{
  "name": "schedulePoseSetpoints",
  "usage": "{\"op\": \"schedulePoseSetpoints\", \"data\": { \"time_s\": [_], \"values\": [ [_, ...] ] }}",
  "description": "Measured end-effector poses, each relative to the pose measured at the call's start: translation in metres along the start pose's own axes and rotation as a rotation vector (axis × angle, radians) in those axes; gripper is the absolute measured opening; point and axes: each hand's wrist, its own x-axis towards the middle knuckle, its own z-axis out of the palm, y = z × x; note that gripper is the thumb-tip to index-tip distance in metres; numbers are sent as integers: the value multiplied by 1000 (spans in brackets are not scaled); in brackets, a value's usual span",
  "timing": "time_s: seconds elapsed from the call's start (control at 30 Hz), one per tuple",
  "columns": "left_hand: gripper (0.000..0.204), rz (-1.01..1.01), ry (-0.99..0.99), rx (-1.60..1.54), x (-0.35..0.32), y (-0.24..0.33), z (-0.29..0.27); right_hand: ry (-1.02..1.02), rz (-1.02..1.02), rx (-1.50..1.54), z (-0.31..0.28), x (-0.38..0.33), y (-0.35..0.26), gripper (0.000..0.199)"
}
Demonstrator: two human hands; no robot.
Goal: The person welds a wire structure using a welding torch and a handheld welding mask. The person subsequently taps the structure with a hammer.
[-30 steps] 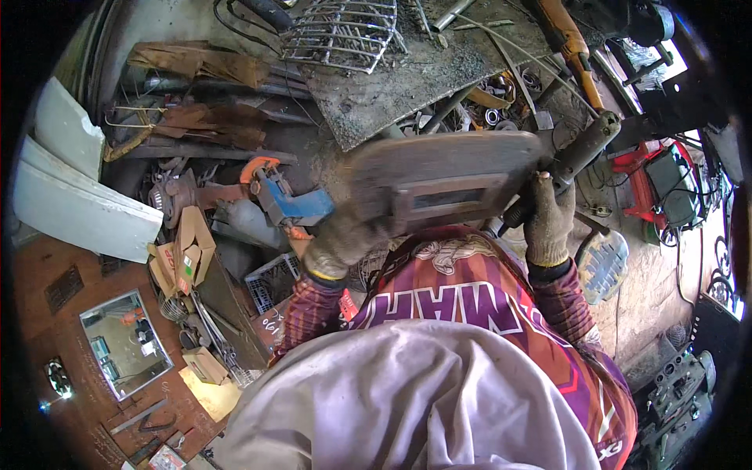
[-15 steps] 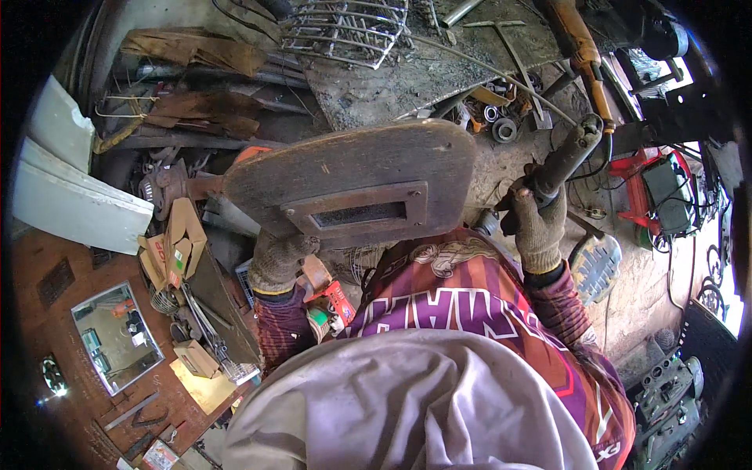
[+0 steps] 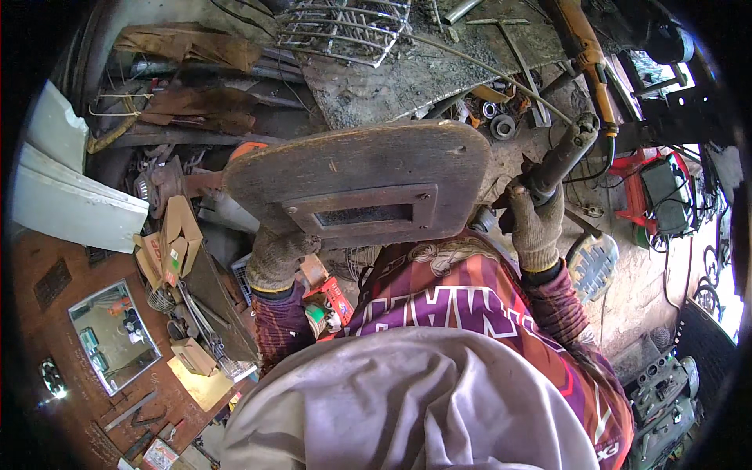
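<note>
My left hand [image 3: 276,257], in a knitted work glove, is closed at the lower left edge of a dark hand-held welding shield [image 3: 356,176] with a small rectangular window [image 3: 363,215]. The shield is held up in front of my body; its grip is hidden behind the board. My gloved right hand [image 3: 536,227] is wrapped round a dark electrode holder [image 3: 558,163]. From the holder's tip a long thin welding rod [image 3: 501,78] runs up and left toward a metal wire rack [image 3: 345,27], its far end near the rack.
A rough work table [image 3: 352,94] carries the rack. An orange power tool [image 3: 583,47] hangs at the upper right. Beyond my right arm stands a red-framed stool [image 3: 628,184]. Cardboard boxes [image 3: 174,243] and a mirror [image 3: 114,337] are on the left.
The welding shield has shifted slightly to the right and turned a little. The electrode holder and rod have moved very slightly left; both hands keep their grip.
</note>
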Motion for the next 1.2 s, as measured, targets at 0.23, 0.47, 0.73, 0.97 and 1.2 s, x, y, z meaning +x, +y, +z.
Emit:
{"op": "schedulePoseSetpoints", "data": {
  "time_s": [0.23, 0.47, 0.73, 0.97, 1.2],
  "values": [
    [52, -24, 42, -35, 1, 1, 4, 7, 8, -18, 1, 1, 1, 42],
    [59, -79, -1, -38, 1, 3, -4, 3, -1, -26, 2, 2, 1, 42],
    [58, 66, -17, 249, 5, 6, 4, 6, 6, -31, 3, 4, 2, 41],
    [63, 9, 46, -281, 2, 22, 41, 13, -34, -36, 5, 4, 5, 41],
    [44, 262, -26, 259, 11, 14, 19, 39, -59, -72, -6, 5, 22, 40]
  ]
}}
